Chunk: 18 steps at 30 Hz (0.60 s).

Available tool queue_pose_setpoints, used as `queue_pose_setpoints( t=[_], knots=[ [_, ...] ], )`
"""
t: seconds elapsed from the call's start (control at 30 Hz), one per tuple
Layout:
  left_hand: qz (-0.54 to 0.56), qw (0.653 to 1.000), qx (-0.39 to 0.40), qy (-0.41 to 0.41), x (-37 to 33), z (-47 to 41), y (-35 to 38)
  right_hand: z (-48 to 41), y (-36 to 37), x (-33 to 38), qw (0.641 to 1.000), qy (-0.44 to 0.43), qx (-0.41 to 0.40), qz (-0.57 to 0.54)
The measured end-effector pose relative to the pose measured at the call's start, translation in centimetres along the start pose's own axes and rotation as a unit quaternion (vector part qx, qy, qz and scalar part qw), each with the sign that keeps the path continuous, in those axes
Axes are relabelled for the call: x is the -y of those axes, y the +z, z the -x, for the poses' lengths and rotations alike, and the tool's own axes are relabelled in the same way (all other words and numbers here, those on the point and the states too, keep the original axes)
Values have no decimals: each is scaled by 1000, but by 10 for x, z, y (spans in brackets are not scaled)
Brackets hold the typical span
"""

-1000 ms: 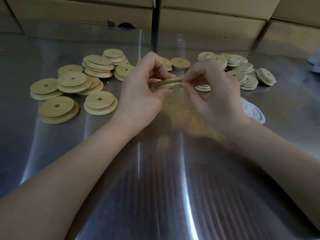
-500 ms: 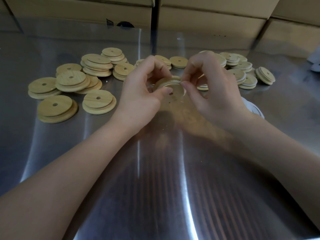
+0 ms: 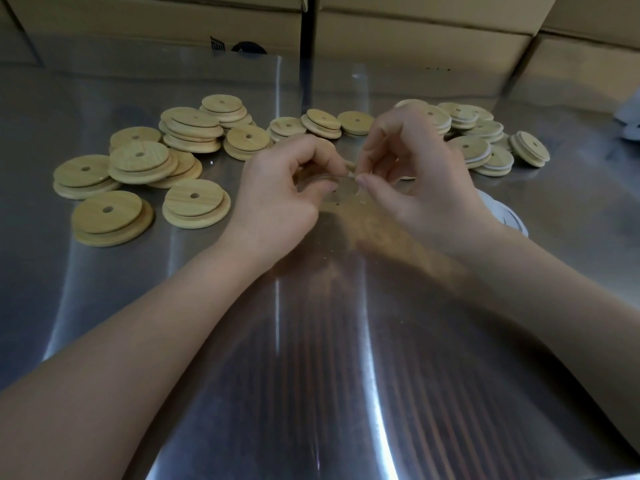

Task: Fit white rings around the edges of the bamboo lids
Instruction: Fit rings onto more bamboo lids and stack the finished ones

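A round bamboo lid (image 3: 341, 188) is held above the steel table between both hands, mostly hidden by fingers. My left hand (image 3: 280, 192) grips its left edge with thumb and curled fingers. My right hand (image 3: 422, 181) pinches the lid's right rim, where a thin white ring (image 3: 350, 174) shows at the fingertips. Plain bamboo lids (image 3: 138, 161) lie stacked at the left. Lids with white rings fitted (image 3: 485, 147) are piled at the right.
A small heap of loose white rings (image 3: 505, 213) lies on the steel table (image 3: 311, 358) behind my right wrist. Cardboard boxes (image 3: 415, 32) line the far edge. More bamboo lids (image 3: 322, 123) sit behind my hands.
The lid has turned in my hands from edge-on to tilted face-up. My right fingers have shifted along its rim, and both hands sit slightly lower.
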<state>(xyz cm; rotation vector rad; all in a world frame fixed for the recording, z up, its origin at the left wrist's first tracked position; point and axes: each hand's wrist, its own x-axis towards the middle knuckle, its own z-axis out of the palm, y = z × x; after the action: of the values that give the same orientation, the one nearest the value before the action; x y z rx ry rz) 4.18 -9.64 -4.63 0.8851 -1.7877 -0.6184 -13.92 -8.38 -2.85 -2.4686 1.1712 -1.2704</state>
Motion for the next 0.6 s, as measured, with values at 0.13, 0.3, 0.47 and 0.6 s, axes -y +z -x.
queue_pose_setpoints(
  t=[0.13,0.3,0.47,0.6],
  knots=[
    [23,1000,-13,15,1,0,-1,-1,-1,1,999,-17,-25,27],
    [51,998,-31,17,-2,-2,-3,0,1,1,995,-43,-46,78],
    [59,997,-43,20,-3,-2,-3,1,3,0,989,-53,-75,112],
    [62,997,-42,19,-5,-1,-2,2,3,0,989,-53,-76,113]
  ],
)
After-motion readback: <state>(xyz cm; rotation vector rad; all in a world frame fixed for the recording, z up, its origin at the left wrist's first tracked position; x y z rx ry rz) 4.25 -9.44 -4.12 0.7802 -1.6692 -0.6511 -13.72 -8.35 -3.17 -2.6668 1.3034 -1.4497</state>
